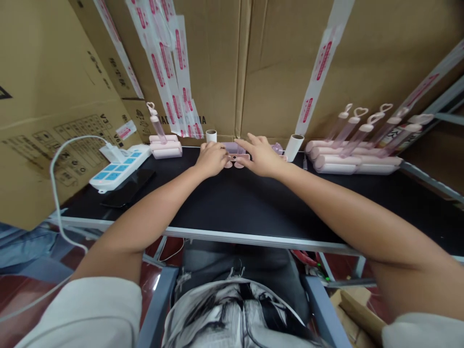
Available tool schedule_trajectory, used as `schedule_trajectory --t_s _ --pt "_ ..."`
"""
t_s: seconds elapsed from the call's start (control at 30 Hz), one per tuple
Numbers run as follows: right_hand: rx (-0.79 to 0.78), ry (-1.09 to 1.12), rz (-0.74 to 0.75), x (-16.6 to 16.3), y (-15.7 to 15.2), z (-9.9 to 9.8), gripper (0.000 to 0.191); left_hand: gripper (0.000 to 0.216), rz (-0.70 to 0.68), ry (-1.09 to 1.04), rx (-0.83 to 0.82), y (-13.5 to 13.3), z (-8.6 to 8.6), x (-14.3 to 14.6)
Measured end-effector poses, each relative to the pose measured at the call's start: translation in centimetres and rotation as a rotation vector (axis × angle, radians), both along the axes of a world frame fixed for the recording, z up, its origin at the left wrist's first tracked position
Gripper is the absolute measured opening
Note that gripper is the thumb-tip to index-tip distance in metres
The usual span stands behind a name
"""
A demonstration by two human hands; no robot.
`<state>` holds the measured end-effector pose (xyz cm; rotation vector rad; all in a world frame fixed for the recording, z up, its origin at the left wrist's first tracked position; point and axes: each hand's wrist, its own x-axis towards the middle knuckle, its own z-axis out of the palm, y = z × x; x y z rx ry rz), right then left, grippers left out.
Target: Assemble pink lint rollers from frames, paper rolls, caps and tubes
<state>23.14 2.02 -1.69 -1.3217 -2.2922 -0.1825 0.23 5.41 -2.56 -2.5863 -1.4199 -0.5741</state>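
Head view. Bench [224, 208], black-topped with a pale metal edge, carrying the following.

Item: translucent lilac cylindrical tube [231, 146], lying lengthwise at the far side, partly covered by my fingers. Before it, a pale pink narrow strip-like piece [242, 157] with a small dark spot; two small pink rounded pieces [239, 165] show at its near edge.

Left grip [213, 159]: fingers bent over the left end of this group; whether they are closed on anything I cannot tell. Right grip [264, 154]: fingers extended and spread over the lilac tube, thumb towards the pink strip — whether it pinches, I cannot tell.

Flanking: two hollow white cylinders, one upright [211, 136] beyond my left grip, one slightly tilted [294, 147] near my right.

Left side: pale pink paired cylinders [166, 151] bearing a translucent pink wand with a heart-shaped loop [158, 126]; white power strip with blue socket faces [119, 169], white plug [113, 153] inserted; flat black phone-like slab [128, 189] beside it.

Right side: a cluster of pale pink cylinders [339, 164] with several similar wands.

Behind — brown cardboard [275, 63] with red-printed tape [319, 67].
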Motion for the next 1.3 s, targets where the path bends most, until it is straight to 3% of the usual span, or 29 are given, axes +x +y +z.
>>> schedule_trajectory --t_s 0.17,0.37,0.47,0.6,0.73,0.87,1.13,1.3 --pt "-0.087 -0.024 -0.007 -1.1 2.0 -0.3 0.073 0.038 0.002 0.014 -0.050 0.1 -0.3 0.7" --pt "-0.076 0.003 0.028 -0.9 3.0 -0.8 0.068 0.024 0.005 -0.058 -0.064 0.6 -0.5 0.7" --pt "0.018 0.084 0.074 -0.4 2.8 0.1 0.061 0.015 -0.003 -0.153 -0.063 0.9 -0.4 0.6" --pt "0.266 0.307 0.173 0.8 0.1 1.8 0.042 0.008 -0.070 -0.538 -0.187 0.7 0.4 0.2" --pt "0.365 0.589 0.203 2.3 -3.7 1.6 0.024 0.012 -0.211 -0.881 -0.566 -0.5 1.3 -0.1" --pt "0.306 0.802 0.222 3.3 -5.8 0.1 0.030 0.019 -0.338 -1.005 -0.791 -1.5 1.8 -0.2" --pt "0.254 0.916 0.261 2.7 -6.6 0.4 0.036 0.056 -0.518 -1.146 -0.923 -2.1 2.0 -0.6" --pt "0.218 0.923 0.274 2.4 -6.9 0.2 0.028 0.052 -0.490 -1.191 -0.884 -2.4 2.2 -0.4"
